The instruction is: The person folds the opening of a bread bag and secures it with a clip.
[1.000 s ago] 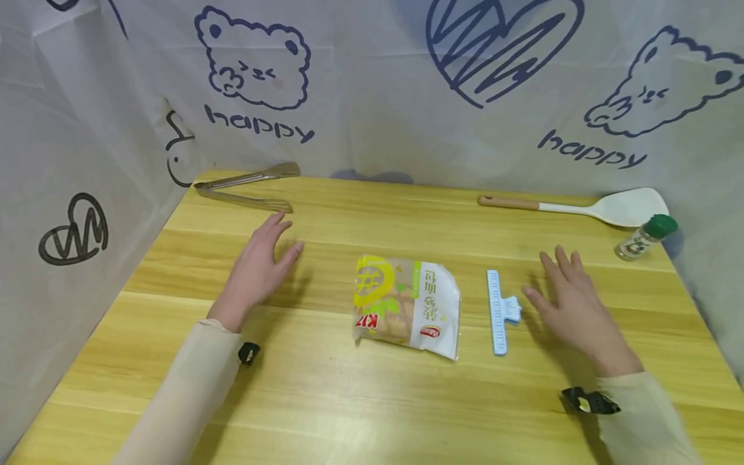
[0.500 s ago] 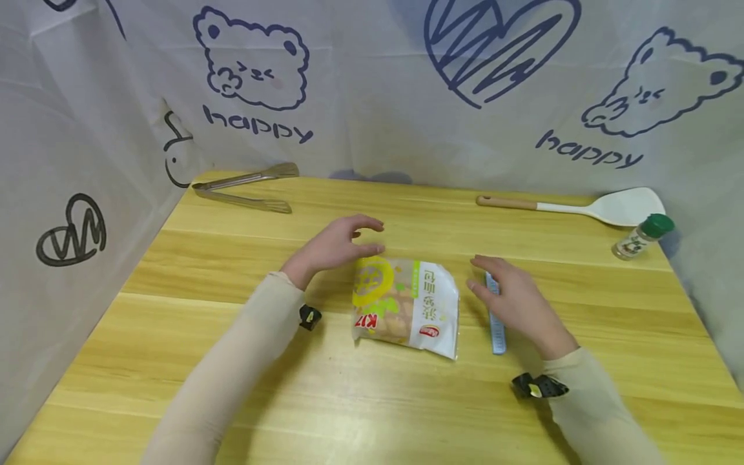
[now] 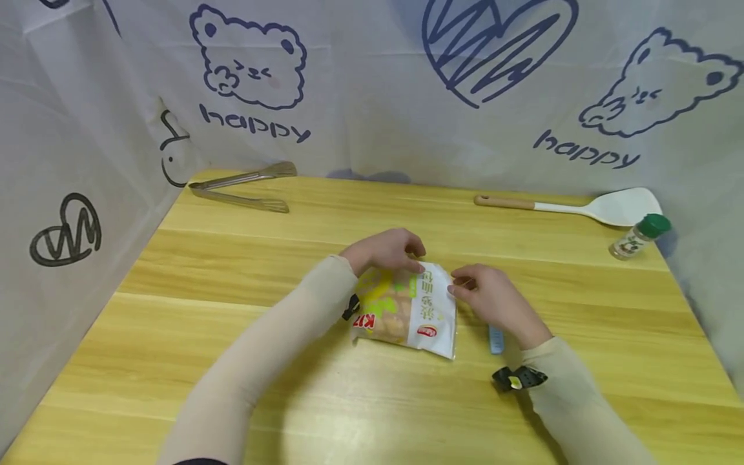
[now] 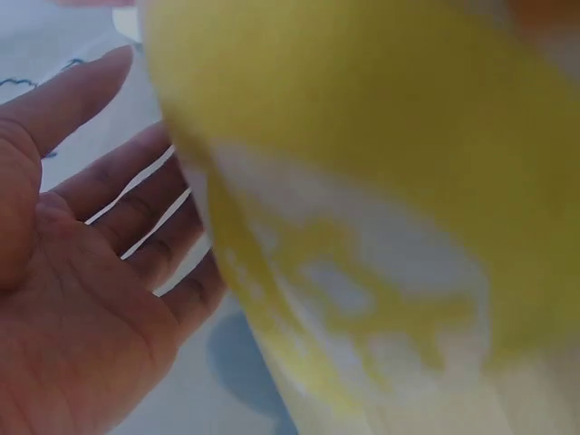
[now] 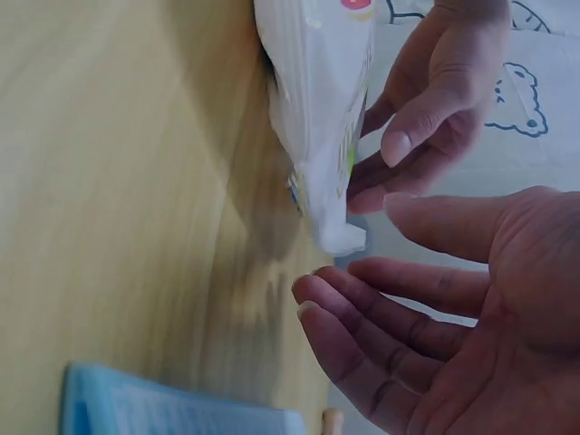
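Note:
A plastic bag of bread [image 3: 401, 310], white at its right end with a yellow and green print, lies on the wooden table. My left hand [image 3: 391, 250] is over its far edge, fingers loosely bent; in the left wrist view, the yellow print [image 4: 362, 82] fills much of the frame beside the extended fingers. By the far right corner is my right hand [image 3: 487, 296]. Seen from the right wrist, a gap shows between thumb and fingers, with the bag's white corner [image 5: 340, 237] just beyond the fingertips. A light-blue bag clip [image 3: 496, 340] lies partly hidden under the right hand.
Metal tongs [image 3: 244, 187] lie at the back left. A white spatula [image 3: 616, 206] with a wooden handle lies at the back right, beside a green-capped spice jar [image 3: 638, 237]. A printed white cloth [image 3: 372, 77] rises behind the table.
My left hand has moved right, from near the tongs to over the bag's far edge. The right hand has come left, past the clip, to the bag's corner. The bag stays in place.

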Demonstrator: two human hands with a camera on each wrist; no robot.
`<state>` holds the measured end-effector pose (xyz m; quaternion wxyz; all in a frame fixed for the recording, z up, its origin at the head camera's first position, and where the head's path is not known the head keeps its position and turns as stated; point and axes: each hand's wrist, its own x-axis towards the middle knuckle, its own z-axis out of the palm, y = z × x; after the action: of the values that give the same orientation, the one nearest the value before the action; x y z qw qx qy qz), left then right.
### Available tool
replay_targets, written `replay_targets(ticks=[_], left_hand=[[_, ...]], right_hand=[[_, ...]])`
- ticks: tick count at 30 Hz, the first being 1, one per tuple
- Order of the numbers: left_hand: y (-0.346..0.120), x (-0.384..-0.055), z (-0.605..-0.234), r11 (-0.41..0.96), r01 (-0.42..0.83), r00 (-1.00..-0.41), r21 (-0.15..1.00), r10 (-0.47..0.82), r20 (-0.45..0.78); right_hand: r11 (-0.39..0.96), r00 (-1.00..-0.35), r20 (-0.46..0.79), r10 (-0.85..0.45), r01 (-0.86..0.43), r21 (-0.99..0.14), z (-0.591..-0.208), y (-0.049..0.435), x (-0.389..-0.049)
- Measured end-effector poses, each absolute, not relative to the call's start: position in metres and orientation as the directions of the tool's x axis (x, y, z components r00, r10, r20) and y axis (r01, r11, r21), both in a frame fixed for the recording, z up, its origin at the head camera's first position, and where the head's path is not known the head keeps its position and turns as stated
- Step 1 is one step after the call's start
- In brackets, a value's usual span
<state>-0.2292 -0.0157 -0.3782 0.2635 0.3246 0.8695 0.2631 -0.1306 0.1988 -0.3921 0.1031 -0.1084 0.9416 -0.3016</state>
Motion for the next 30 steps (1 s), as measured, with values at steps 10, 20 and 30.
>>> replay_targets(ticks=[10,20,30], left_hand=[[-0.005,-0.225,-0.381,0.68,0.457,-0.686,0.574,0.68,-0.259],[-0.006,-0.221,-0.379,0.672,0.455,-0.739,0.584,0.651,-0.174],[-0.019,-0.217,-0.353,0.631,0.467,-0.76,0.62,0.644,-0.083]], right_hand=[[0.783,-0.959,-0.137,-0.246,-0.114,-0.612,-0.396,0.193,-0.142],[0.755,-0.968,-0.103,-0.227,-0.109,-0.646,-0.394,0.197,-0.142],[0.718,-0.977,-0.023,-0.211,-0.139,-0.682,-0.377,0.193,-0.14]])
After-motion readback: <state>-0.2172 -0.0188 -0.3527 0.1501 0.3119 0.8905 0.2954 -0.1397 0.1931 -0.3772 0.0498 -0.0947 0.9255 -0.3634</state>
